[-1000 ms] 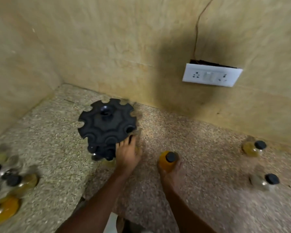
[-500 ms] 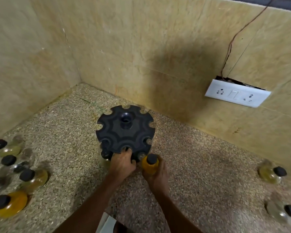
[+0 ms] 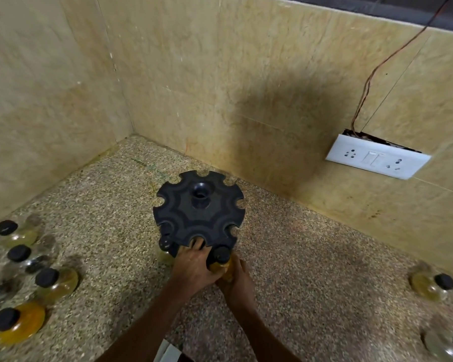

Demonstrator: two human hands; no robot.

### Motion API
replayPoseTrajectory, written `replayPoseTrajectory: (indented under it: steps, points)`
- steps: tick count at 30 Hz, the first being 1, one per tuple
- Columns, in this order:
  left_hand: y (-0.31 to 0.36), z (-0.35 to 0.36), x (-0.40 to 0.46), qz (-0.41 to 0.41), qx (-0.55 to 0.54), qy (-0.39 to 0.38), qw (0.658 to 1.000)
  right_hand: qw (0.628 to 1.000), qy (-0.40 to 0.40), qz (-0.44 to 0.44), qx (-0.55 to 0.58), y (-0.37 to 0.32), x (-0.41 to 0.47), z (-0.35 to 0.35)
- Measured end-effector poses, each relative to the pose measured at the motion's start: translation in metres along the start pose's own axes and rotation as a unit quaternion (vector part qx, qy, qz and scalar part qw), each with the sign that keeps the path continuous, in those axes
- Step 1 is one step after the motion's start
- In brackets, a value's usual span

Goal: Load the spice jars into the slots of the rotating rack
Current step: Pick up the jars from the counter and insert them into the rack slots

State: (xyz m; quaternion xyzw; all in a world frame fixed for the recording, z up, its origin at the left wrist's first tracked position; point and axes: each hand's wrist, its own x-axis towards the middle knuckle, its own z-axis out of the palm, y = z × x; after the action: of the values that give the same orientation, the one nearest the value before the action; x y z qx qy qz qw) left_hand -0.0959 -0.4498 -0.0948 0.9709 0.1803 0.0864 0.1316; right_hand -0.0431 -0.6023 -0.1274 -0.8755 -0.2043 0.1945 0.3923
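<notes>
A black rotating rack (image 3: 199,210) with notched slots round its rim stands on the speckled counter near the corner. My left hand (image 3: 194,265) grips the rack's near edge, fingers curled into a slot. My right hand (image 3: 237,279) holds a yellow spice jar (image 3: 221,262) with a black cap upright, right against the rack's near rim beside my left hand. Another black-capped jar (image 3: 165,244) sits low in the rack at its near left. Whether the held jar is inside a slot is hidden by my hands.
Several black-capped jars stand at the left, among them an orange one (image 3: 16,322) and a yellowish one (image 3: 55,282). Two more jars (image 3: 432,283) (image 3: 447,344) stand at the right. A white socket plate (image 3: 377,159) hangs on the back wall.
My right hand has carried the yellow jar leftward from the open counter up to the rack's near rim. My left hand has stayed on the rack. The camera has tilted up.
</notes>
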Motion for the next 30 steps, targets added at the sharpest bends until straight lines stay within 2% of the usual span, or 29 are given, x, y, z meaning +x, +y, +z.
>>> replayPoseTrajectory:
  steps: [13,30]
  points:
    - [0.005,0.018,0.005,-0.019,-0.010,0.042,0.999,0.998,0.034,0.009,0.046,-0.001,0.007,0.010]
    - [0.002,0.005,0.020,-0.017,-0.011,0.003,1.000,0.994,0.004,0.015,0.108,0.001,0.020,0.014]
